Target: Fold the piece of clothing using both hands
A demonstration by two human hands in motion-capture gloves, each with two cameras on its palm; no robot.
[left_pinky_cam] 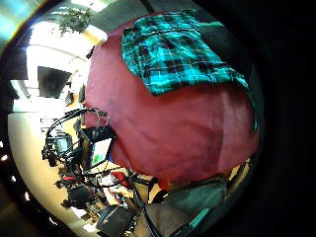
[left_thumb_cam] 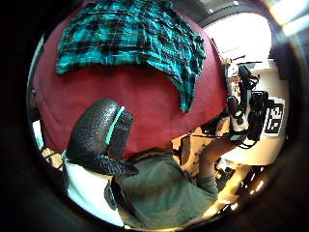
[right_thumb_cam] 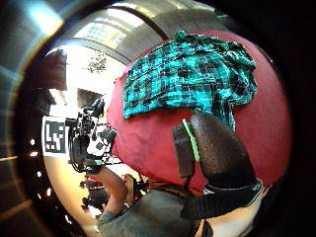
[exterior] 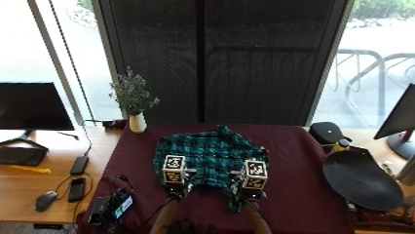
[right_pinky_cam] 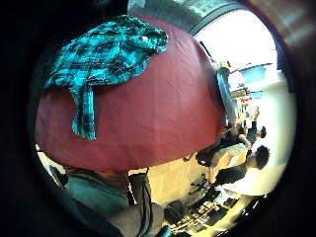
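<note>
- Currently, in the outside view, a teal-and-black plaid shirt (exterior: 209, 160) lies spread and rumpled at the centre of the frame on a table covered with a dark red cloth (exterior: 292, 195).
- One strip of the shirt, a sleeve or a tail, reaches toward the lower edge of the frame, just right of centre.
- Left hand (exterior: 175, 191) sits at the shirt's near edge, lower centre of the frame, left of the right hand (exterior: 252, 195). Both are mostly hidden under marker blocks; contact with the fabric cannot be told.
- Left thumb-side palm view: a gloved thumb (left_thumb_cam: 99, 137) shows over bare red cloth, apart from the shirt (left_thumb_cam: 130, 36), gripping nothing.
- Right thumb-side palm view: a gloved thumb (right_thumb_cam: 217, 148) likewise holds nothing; the shirt (right_thumb_cam: 187, 79) lies just beyond it.
- Remaining fingers: state cannot be told for either hand.
- Rest: white vase with a dried sprig (exterior: 136, 119) at the upper left of the cloth; black round object (exterior: 360, 178) at the right edge; monitor (exterior: 32, 107), keyboard (exterior: 23, 156) and mouse (exterior: 44, 200) on the wooden desk at left.
</note>
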